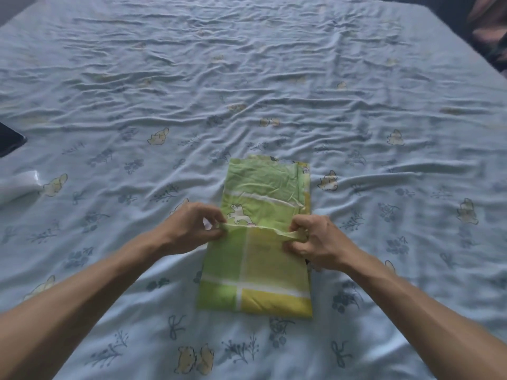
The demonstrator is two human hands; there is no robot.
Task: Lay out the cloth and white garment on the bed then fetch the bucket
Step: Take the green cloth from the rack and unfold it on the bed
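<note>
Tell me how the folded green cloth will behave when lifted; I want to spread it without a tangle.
The cloth is probably floppy: its top edge sags between the left hand and right hand. It seems light, since fingertips alone raise that layer. The stacked folds will likely drop open once lifted.

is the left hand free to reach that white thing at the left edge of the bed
Probably not yet: the left hand is pinching the green cloth. The sheet toward the white object looks unobstructed.
</note>
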